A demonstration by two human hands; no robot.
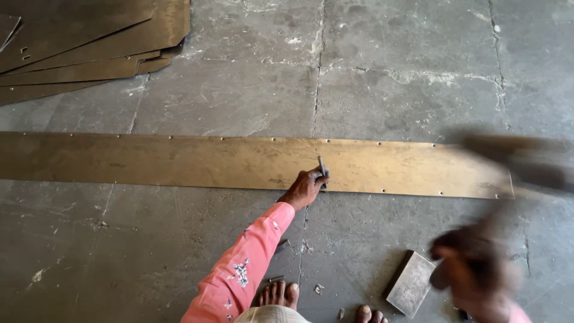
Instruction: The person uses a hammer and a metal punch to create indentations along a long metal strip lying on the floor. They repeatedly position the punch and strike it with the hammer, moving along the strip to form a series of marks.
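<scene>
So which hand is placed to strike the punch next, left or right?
Probably right. The right hand swings a blurred hammer raised beside the long brass-coloured metal strip; the left hand steadies the thin steel punch.

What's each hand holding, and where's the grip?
Left hand grips a thin metal punch by its lower end, tip on the brass strip. Right hand holds a blurred hammer; grip point unclear.

the long metal strip (179, 162) is dull brass-gold with dark smudges. the sleeve (245, 269) is pink with a small flower print. the floor (388, 78) is grey, the block (411, 282) pale grey.
</scene>
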